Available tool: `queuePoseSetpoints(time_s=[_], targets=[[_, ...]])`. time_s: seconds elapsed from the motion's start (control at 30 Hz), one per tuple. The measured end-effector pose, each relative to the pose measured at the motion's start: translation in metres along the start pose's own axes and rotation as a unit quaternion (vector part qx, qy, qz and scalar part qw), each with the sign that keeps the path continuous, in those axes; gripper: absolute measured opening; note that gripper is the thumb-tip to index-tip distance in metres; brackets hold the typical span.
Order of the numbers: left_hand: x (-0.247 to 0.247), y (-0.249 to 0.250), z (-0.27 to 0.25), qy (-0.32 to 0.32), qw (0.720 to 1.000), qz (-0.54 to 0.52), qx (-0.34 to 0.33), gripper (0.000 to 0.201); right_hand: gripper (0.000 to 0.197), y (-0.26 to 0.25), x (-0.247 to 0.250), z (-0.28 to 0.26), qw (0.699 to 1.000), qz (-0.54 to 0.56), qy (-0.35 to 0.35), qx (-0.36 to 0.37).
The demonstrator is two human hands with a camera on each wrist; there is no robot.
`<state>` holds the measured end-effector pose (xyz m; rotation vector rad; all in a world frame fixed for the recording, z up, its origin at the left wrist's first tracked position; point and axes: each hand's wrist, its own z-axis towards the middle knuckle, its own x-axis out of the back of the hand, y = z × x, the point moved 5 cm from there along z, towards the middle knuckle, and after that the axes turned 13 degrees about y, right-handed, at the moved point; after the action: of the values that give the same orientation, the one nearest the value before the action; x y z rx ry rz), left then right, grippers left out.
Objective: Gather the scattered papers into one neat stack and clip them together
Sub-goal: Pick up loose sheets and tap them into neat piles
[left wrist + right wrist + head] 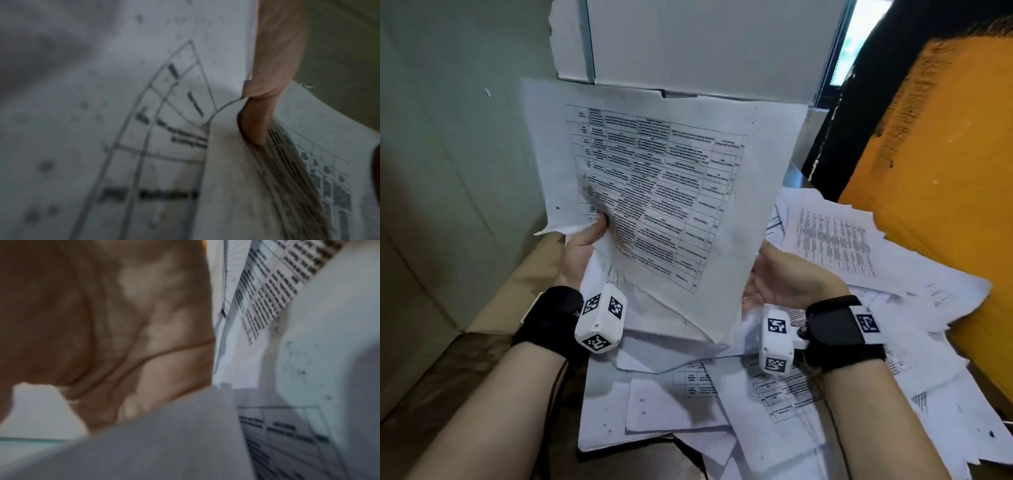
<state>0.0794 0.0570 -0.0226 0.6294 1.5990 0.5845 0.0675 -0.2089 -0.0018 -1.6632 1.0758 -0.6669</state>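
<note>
Left hand (580, 251) pinching sheets (654, 192), scattered papers (842, 246)

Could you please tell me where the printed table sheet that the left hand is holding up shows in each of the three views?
Head: the held sheet fills the upper centre, pinched at its lower left edge by the left hand.
Left wrist: the sheet curves along the right side, under the thumb.
Right wrist: a grey sheet crosses the bottom, but blur leaves it unclear whether it is the same one.
Shared landmark: the printed table grid.
</note>
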Motion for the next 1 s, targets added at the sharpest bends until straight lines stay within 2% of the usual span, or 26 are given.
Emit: queuePoseSetpoints(time_s=[0.07,0.1,0.13,0.17,0.23,0.27,0.33,0.37,0.4,0.43,0.47,0.5,0.53,0.6,0.67,0.77,0.87,0.97,1.0], targets=[[-0.013,-0.001,-0.010,-0.044,0.999,-0.016,0.026,0.100,0.063,-0.004,0.001,0.002,0.998,0.036,0.007,0.044],[-0.020,-0.002,-0.014,-0.074,0.997,-0.024,0.024,0.080,0.051,-0.010,0.003,0.000,0.995,0.049,0.021,0.081],[-0.022,-0.002,-0.017,-0.091,0.996,-0.022,0.001,0.052,0.040,-0.016,0.003,-0.006,0.990,0.077,0.018,0.114],[-0.027,-0.002,-0.021,-0.067,0.998,-0.006,-0.012,0.044,0.031,-0.022,0.006,-0.009,0.981,0.118,0.002,0.154],[-0.024,-0.011,-0.018,0.009,1.000,0.005,0.013,0.055,0.036,-0.030,0.013,-0.014,0.961,0.168,-0.006,0.218],[-0.028,-0.012,-0.025,0.028,0.999,0.024,-0.003,0.047,0.039,-0.029,0.017,-0.015,0.956,0.189,-0.017,0.223],[-0.034,-0.016,-0.029,0.008,0.998,0.055,0.030,0.019,0.046,-0.029,0.003,-0.027,0.942,0.220,-0.105,0.229],[-0.026,-0.019,-0.025,0.015,0.995,0.085,0.058,0.027,0.052,-0.031,-0.002,-0.038,0.916,0.245,-0.124,0.292],[-0.020,-0.022,-0.023,0.034,0.990,0.111,0.084,0.040,0.056,-0.035,-0.008,-0.044,0.913,0.264,-0.106,0.293],[-0.014,-0.024,-0.020,0.067,0.985,0.121,0.102,0.048,0.049,-0.034,-0.005,-0.039,0.923,0.280,-0.070,0.253],[-0.011,-0.025,-0.018,0.079,0.982,0.124,0.116,0.052,0.035,-0.033,0.007,-0.032,0.933,0.246,0.046,0.257],[-0.006,-0.026,-0.013,0.097,0.981,0.125,0.117,0.050,0.018,-0.035,0.015,-0.030,0.931,0.198,0.127,0.278],[-0.003,-0.024,-0.009,0.113,0.981,0.115,0.107,0.044,0.015,-0.038,0.025,-0.025,0.926,0.182,0.157,0.290],[0.004,-0.021,-0.003,0.141,0.983,0.084,0.086,0.035,0.037,-0.033,0.053,-0.004,0.905,0.212,0.237,0.282],[0.012,-0.020,0.003,0.175,0.979,0.086,0.059,0.035,0.047,-0.025,0.073,-0.002,0.877,0.261,0.300,0.269],[0.023,-0.009,0.008,0.239,0.961,0.139,-0.005,0.029,0.049,-0.019,0.093,-0.003,0.838,0.377,0.277,0.283],[0.025,-0.002,0.010,0.246,0.944,0.217,-0.047,0.016,0.058,-0.002,0.117,0.001,0.783,0.470,0.282,0.295],[0.021,-0.003,0.006,0.223,0.913,0.334,-0.066,0.026,0.079,0.036,0.145,0.016,0.807,0.449,0.293,0.246],[0.019,-0.004,0.005,0.211,0.907,0.360,-0.063,0.027,0.075,0.040,0.158,0.019,0.814,0.428,0.269,0.285]])
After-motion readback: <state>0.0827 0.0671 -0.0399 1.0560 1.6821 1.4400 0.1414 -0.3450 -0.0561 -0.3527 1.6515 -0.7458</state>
